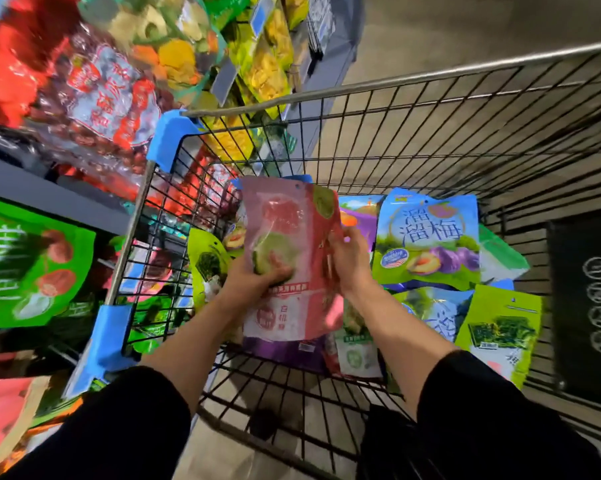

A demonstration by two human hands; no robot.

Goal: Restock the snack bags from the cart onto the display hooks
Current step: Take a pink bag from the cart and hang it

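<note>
Left hand (pixel 257 277) grasps pink snack bag (pixel 288 244) at left edge, thumb across front; right hand (pixel 349 258) pinches right edge. Bag held upright over wire cart (pixel 413 133), hang hole on top. Not hung yet.

Plenty left: blue plum bag (pixel 427 237) just right of right grip, green bag (pixel 500 327) beyond, more beneath.

Display bags (pixel 95 98) hang well left of left grip; hooks hidden behind them. Cart's side wall stands between, likely needs lift over.
</note>
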